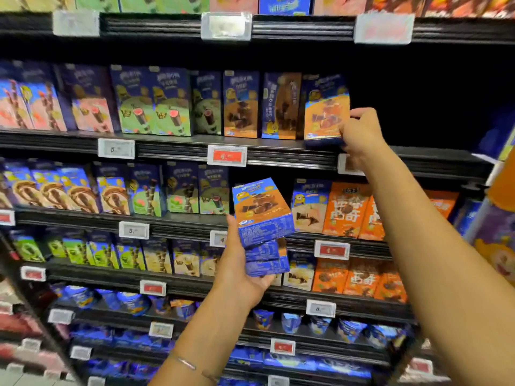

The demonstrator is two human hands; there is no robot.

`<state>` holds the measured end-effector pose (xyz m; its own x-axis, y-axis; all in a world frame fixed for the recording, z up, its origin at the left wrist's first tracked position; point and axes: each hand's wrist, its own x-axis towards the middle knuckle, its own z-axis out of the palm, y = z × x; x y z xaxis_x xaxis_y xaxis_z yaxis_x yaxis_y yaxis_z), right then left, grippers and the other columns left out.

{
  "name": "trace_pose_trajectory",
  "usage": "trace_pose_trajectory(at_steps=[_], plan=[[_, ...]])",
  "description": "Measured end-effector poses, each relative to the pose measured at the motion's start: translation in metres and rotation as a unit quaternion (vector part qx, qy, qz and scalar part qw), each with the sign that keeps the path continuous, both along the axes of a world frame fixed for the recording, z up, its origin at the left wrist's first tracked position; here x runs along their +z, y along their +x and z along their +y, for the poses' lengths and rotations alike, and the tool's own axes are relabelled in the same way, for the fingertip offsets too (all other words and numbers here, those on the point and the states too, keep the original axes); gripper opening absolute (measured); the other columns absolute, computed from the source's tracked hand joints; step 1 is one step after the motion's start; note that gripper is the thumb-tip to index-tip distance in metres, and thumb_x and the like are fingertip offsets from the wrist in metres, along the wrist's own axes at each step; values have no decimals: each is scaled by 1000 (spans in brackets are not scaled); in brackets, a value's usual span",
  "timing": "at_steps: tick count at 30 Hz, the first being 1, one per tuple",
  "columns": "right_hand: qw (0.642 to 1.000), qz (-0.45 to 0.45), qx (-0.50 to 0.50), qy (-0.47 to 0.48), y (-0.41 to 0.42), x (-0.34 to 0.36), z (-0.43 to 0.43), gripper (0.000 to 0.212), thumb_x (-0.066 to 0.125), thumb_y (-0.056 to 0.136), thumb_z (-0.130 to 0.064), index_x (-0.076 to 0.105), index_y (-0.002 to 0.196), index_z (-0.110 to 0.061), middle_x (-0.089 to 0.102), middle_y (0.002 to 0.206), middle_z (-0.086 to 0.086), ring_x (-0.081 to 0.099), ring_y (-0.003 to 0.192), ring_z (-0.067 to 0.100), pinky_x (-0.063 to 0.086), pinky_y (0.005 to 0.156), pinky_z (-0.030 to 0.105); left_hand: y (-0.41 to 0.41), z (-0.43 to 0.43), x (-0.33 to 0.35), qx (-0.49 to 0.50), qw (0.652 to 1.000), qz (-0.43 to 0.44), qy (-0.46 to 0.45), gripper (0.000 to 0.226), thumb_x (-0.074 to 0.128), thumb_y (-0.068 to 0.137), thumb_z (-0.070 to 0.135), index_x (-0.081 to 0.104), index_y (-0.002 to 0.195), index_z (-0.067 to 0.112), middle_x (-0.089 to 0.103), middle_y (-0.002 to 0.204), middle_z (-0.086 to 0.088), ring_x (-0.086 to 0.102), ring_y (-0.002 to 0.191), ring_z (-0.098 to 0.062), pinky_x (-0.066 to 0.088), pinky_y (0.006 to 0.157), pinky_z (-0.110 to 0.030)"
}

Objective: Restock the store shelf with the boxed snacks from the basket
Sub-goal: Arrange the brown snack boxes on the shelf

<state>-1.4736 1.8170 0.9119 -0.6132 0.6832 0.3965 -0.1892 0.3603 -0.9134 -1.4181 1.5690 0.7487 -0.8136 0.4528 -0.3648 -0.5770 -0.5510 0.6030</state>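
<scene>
Store shelving fills the view: black boards stocked with blue snack boxes, price tags clipped along each lip. Reference point: the red price tag [227, 156] on the lip of the shelf [172, 151] second from the top.

1. Right hand [359, 132]: raised, up and to the right of the red price tag. My fingers are curled round the right edge of one orange-and-blue snack box [326, 115], thumb below. The box stands upright at the right end of the row above the tag, just beside a matching box [280, 107]. Its lower edge is level with the shelf lip; I cannot tell whether it rests on the board.

2. Left hand [239, 274]: below the red price tag and slightly to its right, in front of the lower shelves. It grips a stack of boxes [264, 227] of the same kind, three deep, tilted, the thumb against the left side and the fingers underneath.

3. Shelf space to the right of the held box is dark. Motion blur obscures the printing on the boxes.
</scene>
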Motion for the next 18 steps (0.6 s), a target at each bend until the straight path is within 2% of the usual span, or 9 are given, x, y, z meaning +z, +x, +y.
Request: trace_pose_trajectory(at_steps=[1,2,4,5,13,18], plan=[[999,-18,-34,35,-1,-2,7,30,53,93,-6,47,121,-13,60,109,5,60,99,19,55,79,34,-1,4,-1,2,1000,0,0,57,58,86,77,72,94,23,71,71,-3,70,59,-21,60,57,-31],[995,-37,-63,65,-1,-4,12,37,54,92,-8,44,127,-12,59,118,9,58,104,21,53,84,37,-1,7,-2,5,1000,-1,2,56,59,85,77,73,93,23,74,75,-4,72,64,-22,63,67,-35],[988,-60,-92,112,-4,-7,22,45,57,91,-8,40,133,-11,57,126,12,56,106,22,49,80,35,-1,12,-2,17,1000,-9,2,56,64,83,75,76,95,22,79,93,-7,75,85,-28,60,98,-49],[984,-68,-101,129,-5,-9,25,46,58,91,-9,39,133,-11,57,127,12,55,105,23,47,78,34,-1,14,-2,23,1000,-13,-3,56,66,82,75,77,96,22,80,101,-8,74,93,-31,55,106,-53],[951,-147,-160,220,-23,-8,23,54,69,90,-20,39,134,-14,59,129,15,61,112,35,40,73,38,-9,24,-4,21,1000,-12,-17,62,68,81,77,78,103,21,80,112,-10,75,113,-32,55,104,-56],[934,-186,-183,243,-36,-6,19,60,67,92,-20,38,143,-13,46,142,18,55,122,38,39,77,38,-12,25,-1,16,1000,-10,-24,64,68,80,77,78,109,21,81,109,-10,76,108,-33,56,102,-56]])
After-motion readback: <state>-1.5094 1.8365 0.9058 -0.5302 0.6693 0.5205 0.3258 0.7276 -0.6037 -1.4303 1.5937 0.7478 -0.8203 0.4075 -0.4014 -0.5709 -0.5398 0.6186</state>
